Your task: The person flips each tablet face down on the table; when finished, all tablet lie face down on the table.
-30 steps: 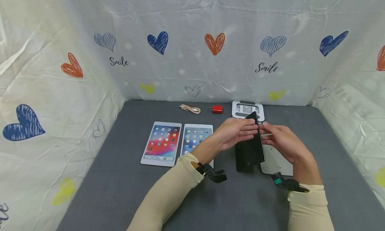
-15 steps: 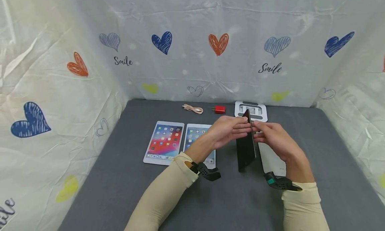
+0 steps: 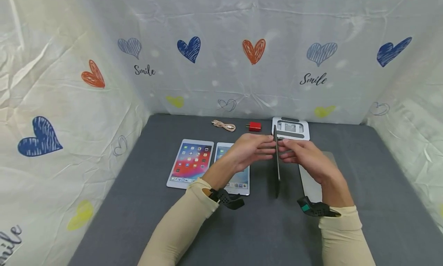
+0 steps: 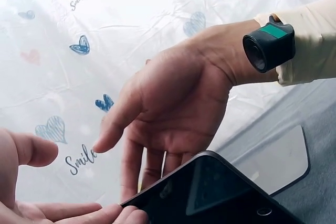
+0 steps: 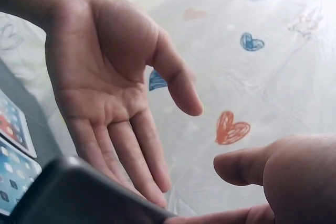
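Holding blk tablet (image 4: pixel 226 190) on edge betw. L hand (image 3: pixel 252 152) & R hand (image 3: pixel 306 158), just L of silver tablet (image 3: pixel 310 186). Facing palms inward, hands apart, fingers straight on opp. sides, thumbs clear, wrists angled in.

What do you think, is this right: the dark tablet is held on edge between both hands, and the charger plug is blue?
The colour is wrong: the head view shows a red charger plug. The dark tablet is held on edge between the left hand and right hand.
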{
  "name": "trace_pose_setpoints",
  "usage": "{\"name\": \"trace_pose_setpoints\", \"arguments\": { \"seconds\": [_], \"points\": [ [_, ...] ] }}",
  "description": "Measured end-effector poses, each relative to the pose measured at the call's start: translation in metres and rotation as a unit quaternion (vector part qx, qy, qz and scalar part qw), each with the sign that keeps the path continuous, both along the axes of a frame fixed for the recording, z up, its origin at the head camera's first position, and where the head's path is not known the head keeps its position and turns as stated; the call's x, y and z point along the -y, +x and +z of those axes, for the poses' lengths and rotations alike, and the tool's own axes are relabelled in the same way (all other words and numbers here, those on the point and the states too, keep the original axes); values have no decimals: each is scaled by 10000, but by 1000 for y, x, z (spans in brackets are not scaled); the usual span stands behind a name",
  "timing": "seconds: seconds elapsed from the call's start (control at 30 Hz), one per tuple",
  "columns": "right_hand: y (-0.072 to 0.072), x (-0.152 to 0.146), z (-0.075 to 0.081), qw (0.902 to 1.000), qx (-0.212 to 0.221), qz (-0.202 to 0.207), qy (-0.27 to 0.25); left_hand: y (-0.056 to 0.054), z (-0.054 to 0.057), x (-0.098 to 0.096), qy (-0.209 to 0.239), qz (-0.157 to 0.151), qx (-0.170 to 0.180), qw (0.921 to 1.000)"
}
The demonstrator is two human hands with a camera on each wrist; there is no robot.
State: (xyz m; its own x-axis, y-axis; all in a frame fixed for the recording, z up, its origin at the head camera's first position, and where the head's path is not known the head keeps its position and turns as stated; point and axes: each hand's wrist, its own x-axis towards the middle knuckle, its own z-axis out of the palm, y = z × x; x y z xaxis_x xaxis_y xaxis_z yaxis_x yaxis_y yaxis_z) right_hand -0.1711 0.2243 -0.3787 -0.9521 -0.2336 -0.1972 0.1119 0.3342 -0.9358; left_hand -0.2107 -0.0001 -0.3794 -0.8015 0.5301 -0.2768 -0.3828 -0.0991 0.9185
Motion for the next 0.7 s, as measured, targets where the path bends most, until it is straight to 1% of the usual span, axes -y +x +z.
{"name": "trace_pose_setpoints", "arguments": {
  "seconds": [0.07,0.2,0.4,0.5,0.6,0.7],
  "points": [
    [-1,0,-2,10000,-3,54,-14,0,0,4,-61,57,30,10000],
    [-3,-2,-9,9998,71,158,-26,2,0,13,-49,229,134,9996],
    [-6,-6,-24,9992,373,136,21,3,-5,23,-34,480,199,9986],
    [-6,-10,-33,9984,542,123,35,3,-9,27,-111,610,236,9978],
    [-7,-13,-42,9976,690,90,-25,2,-13,31,-272,650,243,9972],
    [-7,-15,-50,9966,818,50,-76,0,-17,35,-437,599,220,9970]
  ]
}}
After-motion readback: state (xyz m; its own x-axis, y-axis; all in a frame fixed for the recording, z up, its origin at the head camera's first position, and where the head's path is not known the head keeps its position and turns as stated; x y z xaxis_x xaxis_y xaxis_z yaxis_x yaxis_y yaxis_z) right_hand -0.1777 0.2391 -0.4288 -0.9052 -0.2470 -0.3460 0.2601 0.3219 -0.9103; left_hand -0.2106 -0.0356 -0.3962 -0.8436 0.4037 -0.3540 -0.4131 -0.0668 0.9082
